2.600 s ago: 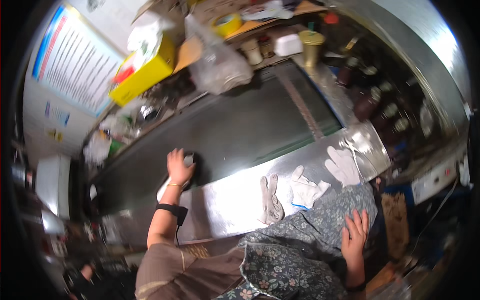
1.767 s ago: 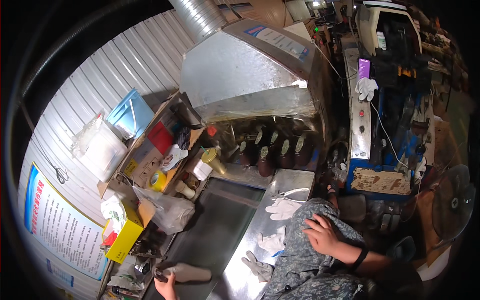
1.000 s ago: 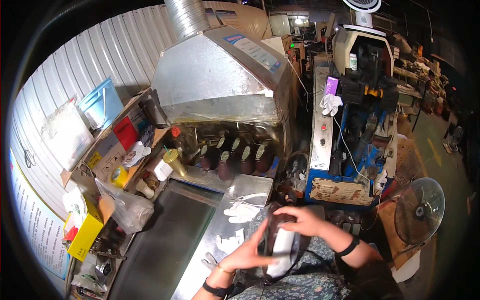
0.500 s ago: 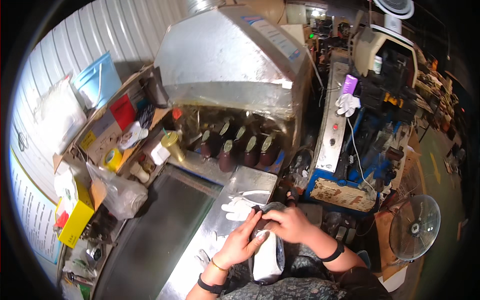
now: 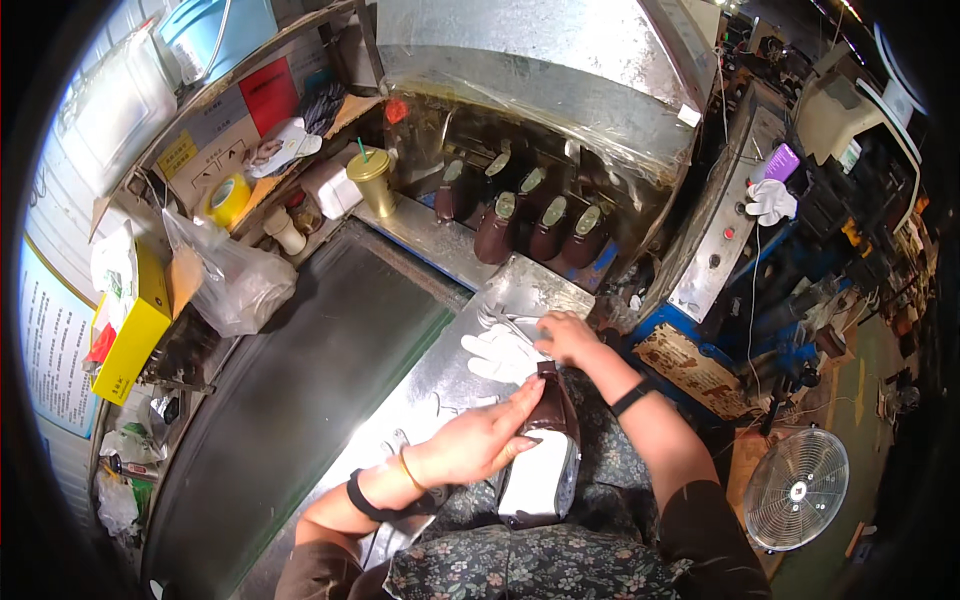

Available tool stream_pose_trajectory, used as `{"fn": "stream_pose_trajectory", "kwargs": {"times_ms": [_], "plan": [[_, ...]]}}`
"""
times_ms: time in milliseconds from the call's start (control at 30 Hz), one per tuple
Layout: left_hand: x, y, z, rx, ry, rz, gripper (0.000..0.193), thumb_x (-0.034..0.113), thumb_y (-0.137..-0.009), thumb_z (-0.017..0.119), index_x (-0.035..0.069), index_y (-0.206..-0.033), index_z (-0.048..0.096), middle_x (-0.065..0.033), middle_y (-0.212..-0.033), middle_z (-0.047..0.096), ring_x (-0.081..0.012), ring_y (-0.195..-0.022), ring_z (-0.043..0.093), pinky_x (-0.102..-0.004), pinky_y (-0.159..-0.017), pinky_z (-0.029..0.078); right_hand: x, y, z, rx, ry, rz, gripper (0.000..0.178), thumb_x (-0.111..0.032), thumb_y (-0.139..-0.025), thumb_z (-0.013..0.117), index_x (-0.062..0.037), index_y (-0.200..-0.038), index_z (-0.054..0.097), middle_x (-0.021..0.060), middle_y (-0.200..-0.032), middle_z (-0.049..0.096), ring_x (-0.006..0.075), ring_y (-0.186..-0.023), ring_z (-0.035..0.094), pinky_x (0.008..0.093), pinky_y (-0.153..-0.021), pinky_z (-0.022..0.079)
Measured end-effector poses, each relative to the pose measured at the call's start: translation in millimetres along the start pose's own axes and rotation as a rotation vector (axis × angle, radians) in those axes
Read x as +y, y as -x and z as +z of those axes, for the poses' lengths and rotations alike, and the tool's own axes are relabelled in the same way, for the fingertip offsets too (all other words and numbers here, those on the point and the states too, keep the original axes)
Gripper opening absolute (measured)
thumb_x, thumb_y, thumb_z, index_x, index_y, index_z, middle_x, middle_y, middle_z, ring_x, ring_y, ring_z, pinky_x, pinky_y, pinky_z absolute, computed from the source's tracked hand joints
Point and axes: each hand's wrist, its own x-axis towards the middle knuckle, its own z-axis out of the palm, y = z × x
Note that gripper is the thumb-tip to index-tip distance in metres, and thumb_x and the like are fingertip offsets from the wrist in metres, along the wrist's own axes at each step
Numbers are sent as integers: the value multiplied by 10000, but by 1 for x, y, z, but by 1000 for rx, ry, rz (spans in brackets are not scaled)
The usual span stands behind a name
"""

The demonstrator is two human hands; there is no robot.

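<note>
A dark brown shoe (image 5: pixel 552 408) with a pale, flat underside lies sole up on my lap, against the floral apron. Along its left side my left hand (image 5: pixel 478 442) grips it, fingers stretched toward the narrow dark end and thumb near the pale part. My right hand (image 5: pixel 568 337) is off the shoe, over the metal bench edge, with bent fingers close to white gloves (image 5: pixel 497 352). Next to the gloves lies a thin silvery tool (image 5: pixel 500 318), partly covered; its kind is unclear. Whether the right fingertips touch anything is hidden.
Several brown shoes on lasts (image 5: pixel 497 230) stand beneath the metal hood (image 5: pixel 520 50). A dark conveyor belt (image 5: pixel 310 400) runs along the left. Nearby are a gold cup (image 5: pixel 372 185), a cluttered shelf with a yellow box (image 5: pixel 135 330), a blue machine (image 5: pixel 690 370) and a fan (image 5: pixel 798 490).
My right hand has left the shoe and moved forward to the gloves and tool. My left hand stays on the shoe. The whole view has shifted, showing more of the shoe and lap.
</note>
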Motion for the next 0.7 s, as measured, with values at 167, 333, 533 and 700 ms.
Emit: {"fn": "stream_pose_trajectory", "kwargs": {"times_ms": [167,333,533,700], "plan": [[12,16,46,419,88,-105,649,148,-909,657,-95,-1437,369,-313,-1396,486,-412,-1269,533,-401,-1059,429,-27,-24,12,-147,395,-10,403,-220,-737,675,-42,-1099,687,159,-1292,516,325,-1216,477,445,-1011,420],[9,18,54,451,27,-64,597,166,-940,630,-73,-1435,396,-274,-1398,509,-393,-1261,547,-399,-1052,432,-19,-30,31,39,407,53,332,-164,-730,636,-49,-1032,712,143,-1196,589,319,-1168,504,440,-979,431],[6,25,56,419,-71,-104,562,128,-965,555,-18,-1475,373,-214,-875,641,-363,-761,650,-409,-734,532,-9,-1,-19,-50,89,153,237,-261,-814,660,-69,-936,724,189,-904,696,363,-891,670,464,-823,510],[2,36,66,668,-87,-149,394,92,-977,506,-26,-1353,530,-237,-914,683,-363,-790,687,-405,-725,542,-13,113,-60,7,-1232,279,92,-123,-894,593,-32,-905,603,54,-823,619,151,-698,606,306,-637,517]]}}
